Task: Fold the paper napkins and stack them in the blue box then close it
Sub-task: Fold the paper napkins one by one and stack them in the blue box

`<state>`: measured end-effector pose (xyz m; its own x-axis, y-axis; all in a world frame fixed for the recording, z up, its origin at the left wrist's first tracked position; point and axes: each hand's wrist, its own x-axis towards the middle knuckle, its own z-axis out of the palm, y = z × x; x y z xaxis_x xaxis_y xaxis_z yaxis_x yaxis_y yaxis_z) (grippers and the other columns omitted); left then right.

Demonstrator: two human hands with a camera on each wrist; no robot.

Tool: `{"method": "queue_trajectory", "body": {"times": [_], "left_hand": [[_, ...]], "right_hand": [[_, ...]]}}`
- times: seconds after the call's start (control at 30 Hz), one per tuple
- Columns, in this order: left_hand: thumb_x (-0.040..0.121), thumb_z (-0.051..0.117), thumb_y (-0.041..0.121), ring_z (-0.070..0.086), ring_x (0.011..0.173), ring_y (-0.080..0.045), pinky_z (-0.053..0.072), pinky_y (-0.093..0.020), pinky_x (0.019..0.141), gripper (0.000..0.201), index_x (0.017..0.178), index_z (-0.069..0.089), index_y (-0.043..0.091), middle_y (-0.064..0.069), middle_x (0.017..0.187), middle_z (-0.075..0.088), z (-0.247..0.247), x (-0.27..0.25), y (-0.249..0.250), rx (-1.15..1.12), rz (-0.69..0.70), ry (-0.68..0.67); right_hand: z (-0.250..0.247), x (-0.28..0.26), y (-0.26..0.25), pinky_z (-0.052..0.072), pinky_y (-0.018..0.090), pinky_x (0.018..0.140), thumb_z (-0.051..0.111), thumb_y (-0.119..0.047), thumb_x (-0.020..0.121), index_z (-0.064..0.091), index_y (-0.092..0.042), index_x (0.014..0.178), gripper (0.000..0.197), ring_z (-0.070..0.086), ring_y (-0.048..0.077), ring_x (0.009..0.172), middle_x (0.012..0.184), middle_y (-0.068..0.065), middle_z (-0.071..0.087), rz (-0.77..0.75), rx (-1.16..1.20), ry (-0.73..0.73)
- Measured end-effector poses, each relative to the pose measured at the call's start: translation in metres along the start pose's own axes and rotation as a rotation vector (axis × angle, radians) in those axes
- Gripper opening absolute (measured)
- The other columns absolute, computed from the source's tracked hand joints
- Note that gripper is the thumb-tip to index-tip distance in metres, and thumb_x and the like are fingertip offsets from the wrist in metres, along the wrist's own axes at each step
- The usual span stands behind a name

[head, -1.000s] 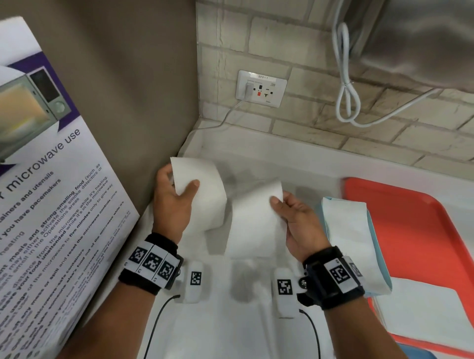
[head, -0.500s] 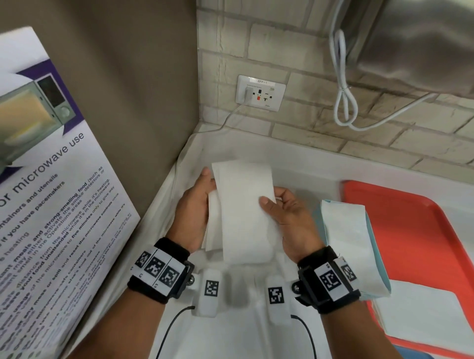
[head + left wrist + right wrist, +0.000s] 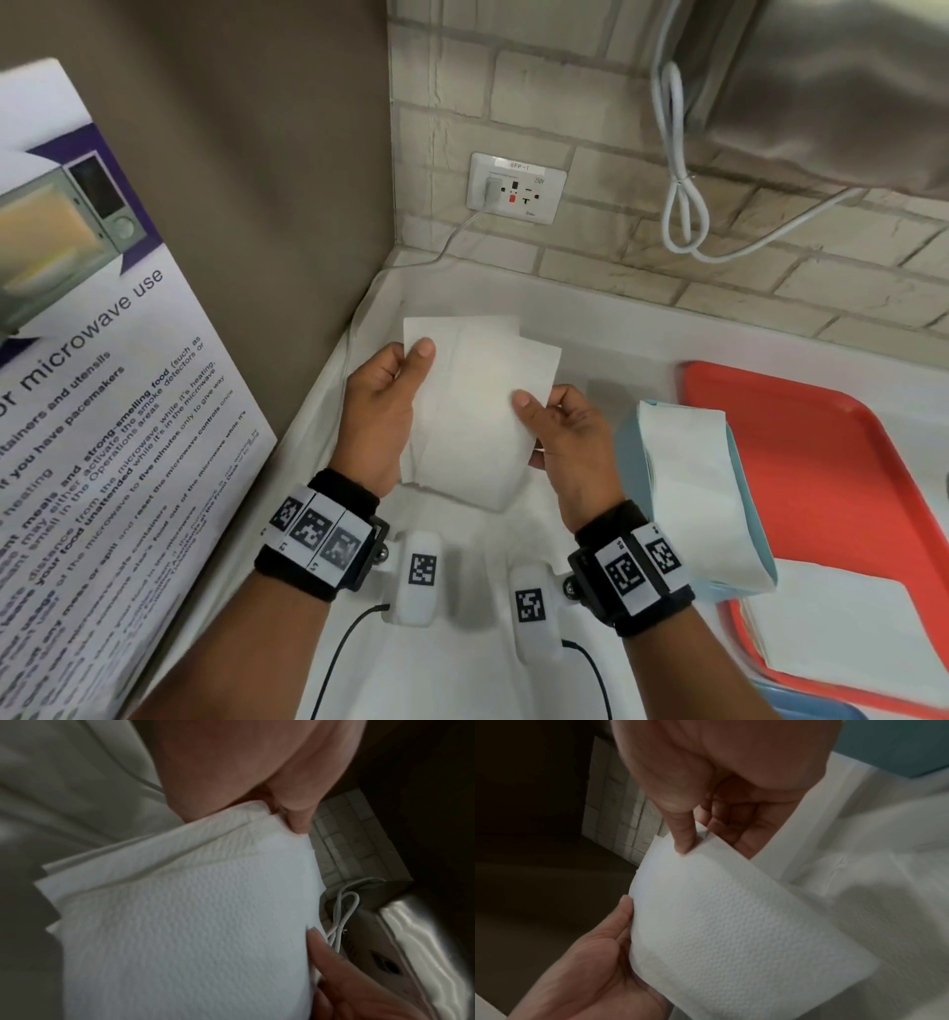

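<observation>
The folded napkin (image 3: pixel 475 411) is pinched at opposite edges by the left hand (image 3: pixel 382 411) and right hand (image 3: pixel 570 447), left of the blue box (image 3: pixel 693 493). Thin, limp paper is judged easily torn; its folded edges are best gripped.

A folded napkin (image 3: pixel 472 411) is held above the tabletop (image 3: pixel 447 663), left hand (image 3: pixel 382 411) at its left edge, right hand (image 3: pixel 570 452) at its right. The box (image 3: pixel 629 452) stands just right, the tray (image 3: pixel 821 488) beyond it.

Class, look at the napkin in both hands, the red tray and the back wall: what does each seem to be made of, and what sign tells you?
Napkin: soft embossed paper, matte; dimpled texture, bends under the thumbs.
Tray: likely plastic, smooth red-orange, moulded raised rim.
Wall: pale brick or brick-look tile, rough matte, visible joints.
</observation>
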<state>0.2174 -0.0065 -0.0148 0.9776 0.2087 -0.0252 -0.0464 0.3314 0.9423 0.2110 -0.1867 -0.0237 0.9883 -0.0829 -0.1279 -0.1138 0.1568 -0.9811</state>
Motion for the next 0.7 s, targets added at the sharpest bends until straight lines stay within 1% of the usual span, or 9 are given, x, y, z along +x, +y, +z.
{"method": "queue_trajectory", "body": {"times": [0.07, 0.13, 0.2, 0.27, 0.33, 0.43, 0.5, 0.6, 0.7], "left_hand": [[0.084, 0.075, 0.062, 0.057, 0.096, -0.026, 0.051, -0.058, 0.096, 0.053, 0.098, 0.066, 0.011, -0.018, 0.100, 0.066, -0.003, 0.004, 0.000, 0.064, 0.070, 0.035], [0.089, 0.066, 0.055, 0.058, 0.093, -0.024, 0.051, -0.061, 0.094, 0.025, 0.095, 0.061, 0.031, -0.014, 0.100, 0.068, -0.008, 0.008, 0.002, 0.167, 0.162, 0.057], [0.092, 0.062, 0.050, 0.061, 0.091, -0.016, 0.053, -0.054, 0.088, 0.024, 0.100, 0.052, 0.030, -0.001, 0.099, 0.066, -0.011, 0.010, 0.002, 0.227, 0.226, 0.067], [0.099, 0.060, 0.035, 0.066, 0.095, -0.007, 0.054, -0.039, 0.087, 0.017, 0.109, 0.049, 0.027, 0.006, 0.105, 0.067, -0.012, 0.012, 0.000, 0.217, 0.257, 0.045], [0.105, 0.055, 0.018, 0.067, 0.098, -0.005, 0.054, -0.030, 0.088, 0.018, 0.119, 0.049, 0.028, 0.010, 0.111, 0.068, -0.013, 0.013, -0.004, 0.216, 0.243, 0.015], [0.108, 0.052, 0.016, 0.064, 0.116, -0.011, 0.050, -0.039, 0.106, 0.031, 0.130, 0.049, 0.038, 0.008, 0.130, 0.065, -0.010, 0.011, -0.008, 0.279, 0.221, -0.035], [0.110, 0.049, 0.014, 0.063, 0.117, -0.010, 0.048, -0.040, 0.107, 0.032, 0.130, 0.051, 0.039, 0.001, 0.134, 0.063, -0.006, 0.009, -0.010, 0.267, 0.181, -0.076], [0.111, 0.046, 0.017, 0.066, 0.114, -0.008, 0.053, -0.034, 0.100, 0.028, 0.128, 0.056, 0.037, 0.011, 0.124, 0.069, 0.005, 0.000, -0.009, 0.199, 0.130, -0.096], [0.112, 0.043, 0.021, 0.068, 0.102, -0.004, 0.056, -0.027, 0.086, 0.025, 0.127, 0.056, 0.037, 0.016, 0.114, 0.072, 0.013, -0.006, -0.008, 0.143, 0.092, -0.054]], "right_hand": [[-0.006, 0.000, -0.003, 0.054, 0.045, 0.073, 0.071, -0.018, 0.093, 0.060, -0.013, 0.086, 0.014, 0.067, 0.020, 0.078, 0.082, 0.003, 0.073, -0.041, -0.005, 0.023], [-0.013, 0.000, -0.008, 0.056, 0.034, 0.070, 0.068, -0.016, 0.094, 0.059, -0.013, 0.086, 0.013, 0.067, 0.013, 0.073, 0.077, -0.004, 0.072, -0.103, 0.014, 0.038], [-0.019, -0.002, -0.016, 0.058, 0.032, 0.076, 0.066, -0.015, 0.093, 0.062, -0.011, 0.093, 0.006, 0.071, 0.015, 0.083, 0.087, -0.001, 0.075, -0.138, 0.080, -0.014], [-0.021, -0.006, -0.025, 0.059, 0.039, 0.087, 0.067, -0.017, 0.088, 0.066, -0.008, 0.104, 0.019, 0.071, 0.024, 0.098, 0.106, 0.010, 0.075, -0.116, 0.161, -0.110], [-0.020, -0.007, -0.031, 0.059, 0.038, 0.080, 0.069, -0.015, 0.086, 0.067, -0.008, 0.102, 0.018, 0.071, 0.025, 0.092, 0.105, 0.013, 0.075, -0.085, 0.182, -0.198], [-0.013, -0.006, -0.037, 0.057, 0.033, 0.071, 0.071, -0.015, 0.082, 0.067, -0.008, 0.089, 0.010, 0.069, 0.021, 0.078, 0.092, 0.012, 0.073, -0.070, 0.121, -0.260], [-0.005, -0.002, -0.035, 0.055, 0.031, 0.068, 0.074, -0.017, 0.083, 0.065, -0.006, 0.083, 0.014, 0.066, 0.019, 0.073, 0.085, 0.009, 0.072, -0.092, 0.029, -0.218], [0.004, 0.009, -0.020, 0.052, 0.032, 0.066, 0.081, -0.027, 0.085, 0.061, -0.008, 0.081, 0.027, 0.062, 0.017, 0.071, 0.084, 0.009, 0.067, -0.116, -0.086, -0.107], [0.011, 0.010, -0.006, 0.056, 0.050, 0.086, 0.084, -0.046, 0.073, 0.061, -0.007, 0.083, 0.046, 0.063, 0.040, 0.088, 0.103, 0.022, 0.067, -0.103, -0.106, -0.052]]}}
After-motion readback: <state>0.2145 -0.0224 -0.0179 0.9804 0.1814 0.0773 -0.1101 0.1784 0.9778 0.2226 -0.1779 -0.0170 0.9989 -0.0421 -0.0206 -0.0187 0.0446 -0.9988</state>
